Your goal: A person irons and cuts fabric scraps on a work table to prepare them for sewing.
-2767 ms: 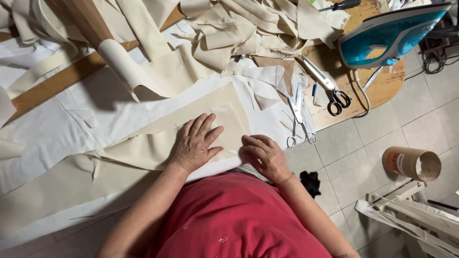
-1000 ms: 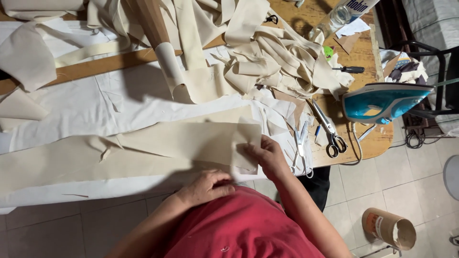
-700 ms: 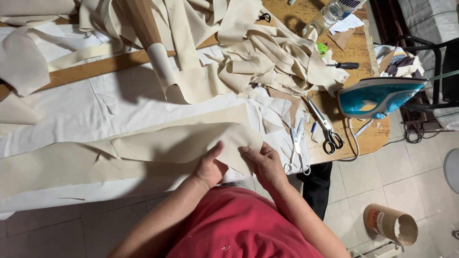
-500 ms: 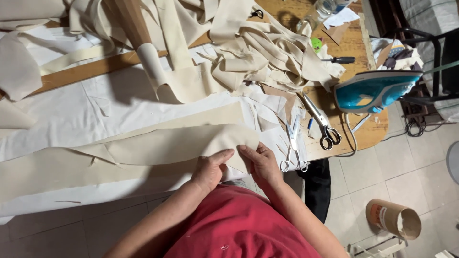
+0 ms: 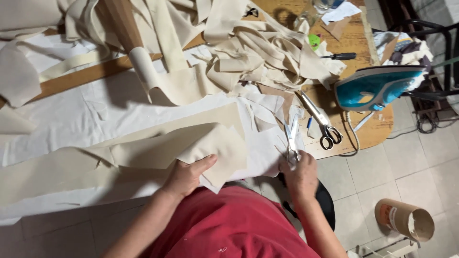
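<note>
Fingers (image 5: 203,165) of my left hand (image 5: 187,176) are clamped on the near edge of the beige cloth strip (image 5: 143,153), thumb on top, the rest tucked under the fold. That strip runs left from the hand across the white sheet (image 5: 71,124) covering the table (image 5: 368,129); its right end is lifted and folded over just above the hand.

My right hand (image 5: 300,174) sits at the near edge of the table, right of the strip, fingers closed around the handles of the small scissors (image 5: 290,138). Blades point away from me, lying on the white sheet. Hands are apart, with the loose corner of the strip between them.

Just right of the small scissors: big scissors (image 5: 321,124) lying diagonal on bare wood, black handles nearest me. Further right, a teal iron (image 5: 373,88) at the table's right edge, cord hanging off the near side. Far centre: pile of beige cloth scraps (image 5: 258,48). A screwdriver (image 5: 337,56) lies on the wood beyond the iron. Roll of cloth (image 5: 143,67) far left of centre, lying across a long wooden bar (image 5: 81,76).

On the tiled floor (image 5: 406,162) near right, a cardboard tube (image 5: 405,220) on its side, open end facing right.
</note>
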